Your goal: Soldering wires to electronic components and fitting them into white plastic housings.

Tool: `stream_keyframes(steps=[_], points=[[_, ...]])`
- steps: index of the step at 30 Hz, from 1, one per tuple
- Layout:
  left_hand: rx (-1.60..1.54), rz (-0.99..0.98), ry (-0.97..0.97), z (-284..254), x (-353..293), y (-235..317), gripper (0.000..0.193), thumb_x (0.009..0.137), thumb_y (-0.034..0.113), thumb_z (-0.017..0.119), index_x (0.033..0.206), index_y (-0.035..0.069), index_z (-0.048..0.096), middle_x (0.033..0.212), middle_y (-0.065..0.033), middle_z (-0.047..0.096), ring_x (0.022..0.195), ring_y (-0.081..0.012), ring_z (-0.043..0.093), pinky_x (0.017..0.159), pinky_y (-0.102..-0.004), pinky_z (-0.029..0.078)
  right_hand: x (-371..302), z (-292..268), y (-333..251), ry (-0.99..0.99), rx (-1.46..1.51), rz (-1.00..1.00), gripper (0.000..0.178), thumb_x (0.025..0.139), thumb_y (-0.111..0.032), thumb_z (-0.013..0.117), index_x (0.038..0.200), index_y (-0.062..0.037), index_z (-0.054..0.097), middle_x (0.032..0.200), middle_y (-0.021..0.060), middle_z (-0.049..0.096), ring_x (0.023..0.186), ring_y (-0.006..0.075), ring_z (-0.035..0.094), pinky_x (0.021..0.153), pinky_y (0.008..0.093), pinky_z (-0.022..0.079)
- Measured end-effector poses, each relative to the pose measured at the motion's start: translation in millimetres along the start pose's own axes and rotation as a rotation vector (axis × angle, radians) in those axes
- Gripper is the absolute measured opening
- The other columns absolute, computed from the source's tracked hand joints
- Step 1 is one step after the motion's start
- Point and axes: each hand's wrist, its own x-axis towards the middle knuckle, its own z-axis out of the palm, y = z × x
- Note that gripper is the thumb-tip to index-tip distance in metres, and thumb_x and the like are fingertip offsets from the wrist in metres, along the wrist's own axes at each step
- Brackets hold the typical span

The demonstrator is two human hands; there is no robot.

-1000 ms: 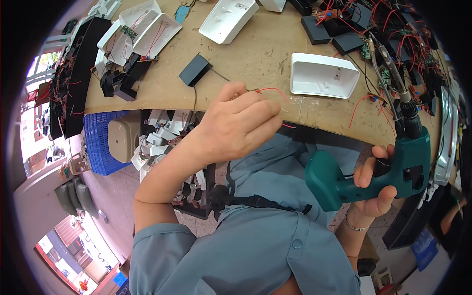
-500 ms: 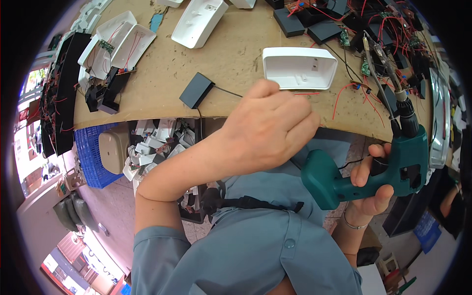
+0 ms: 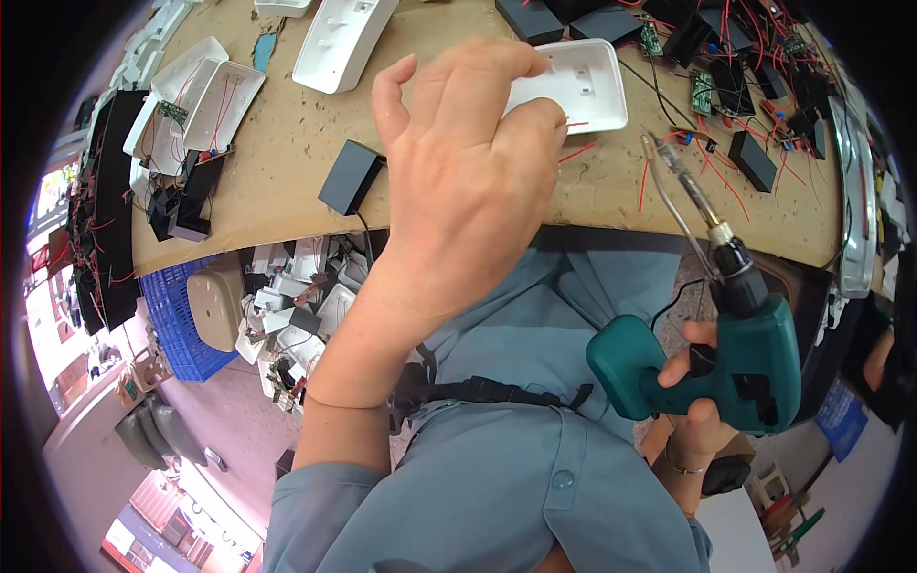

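My left hand reaches over the worktable, index finger and thumb closed on the left end of a white plastic case half. Its little finger is lifted away from the others. A short red wire shows beside the thumb; another red wire lies just below. At the lower right my right hand is wrapped around the handle of a green pistol-shaped soldering gun. The gun's metal tip and thin curved feed tube point up toward the table's front edge, apart from the case.
A black box with a cable lies near the front edge of the table. More white cases stand behind and left. Black boxes, circuit boards and red wires crowd the right. Below are a blue crate and a bin of parts.
My left hand has moved up and left, its fingers opening out from a fist around the case end. The case has tilted, showing more of its inside. The soldering gun has dropped lower and left.
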Motion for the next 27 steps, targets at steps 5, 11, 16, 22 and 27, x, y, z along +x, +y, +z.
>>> stream_keyframes(steps=[5, 11, 16, 22, 27], points=[[0.131, 0.009, 0.065, -6.3, 3.3, 7.3, 0.009, 0.065, 0.009, 0.061, 0.07, 0.005, 0.057, 0.097, -0.0075, 0.052, 0.088, -0.0219, 0.05, 0.08, -0.0397, 0.03, -0.4, 8.8, -4.9, 0.016, -0.003, 0.065, 0.072, 0.067, -0.035, 0.071, 0.113, 0.0095, 0.038, 0.103, 0.0229, 0.051, 0.066, 0.0158, 0.058, 0.047, 0.0216, 0.048], [-0.298, -0.471, 0.007, -13.2, 22.7, 5.0, 0.011, 0.081, 0.017, 0.057, 0.083, 0.008, 0.063, 0.101, -0.0139, 0.056, 0.088, -0.0259, 0.054, 0.078, -0.0287, 0.041, -6.7, -2.7, -1.6, -0.017, 0.002, 0.008, 0.073, 0.066, -0.033, 0.072, 0.114, 0.0087, 0.037, 0.104, 0.0229, 0.051, 0.064, 0.0161, 0.058, 0.044, 0.0213, 0.047], [-0.386, -0.346, -0.043, 12.2, 8.0, -19.3, 0.011, 0.069, 0.01, 0.059, 0.076, 0.002, 0.063, 0.103, -0.0175, 0.053, 0.095, -0.0317, 0.049, 0.082, -0.0377, 0.035, -4.0, 3.0, -2.3, 0.024, 0.159, 0.001, 0.074, 0.067, -0.029, 0.072, 0.118, 0.007, 0.032, 0.108, 0.0246, 0.049, 0.066, 0.0182, 0.058, 0.049, 0.0239, 0.048], [-0.283, -0.14, 0.015, 20.4, -2.8, 12.3, 0.009, 0.066, 0.006, 0.055, 0.065, -0.003, 0.056, 0.106, -0.0187, 0.05, 0.101, -0.0302, 0.047, 0.082, -0.0414, 0.034, -4.3, -3.6, 0.1, -0.042, 0.207, 0.03, 0.076, 0.067, -0.028, 0.071, 0.12, 0.0068, 0.03, 0.109, 0.0249, 0.048, 0.067, 0.0193, 0.058, 0.051, 0.0261, 0.048], [-0.068, -0.113, -0.038, 23.6, -5.6, 30.9, 0.011, 0.064, 0.005, 0.062, 0.075, 0.004, 0.059, 0.108, -0.0103, 0.051, 0.1, -0.0265, 0.047, 0.08, -0.0361, 0.029, -10.0, -10.0, 5.6, -0.045, 0.149, 0.022, 0.074, 0.067, -0.028, 0.071, 0.119, 0.0077, 0.032, 0.109, 0.0243, 0.049, 0.066, 0.0191, 0.058, 0.052, 0.026, 0.049]])
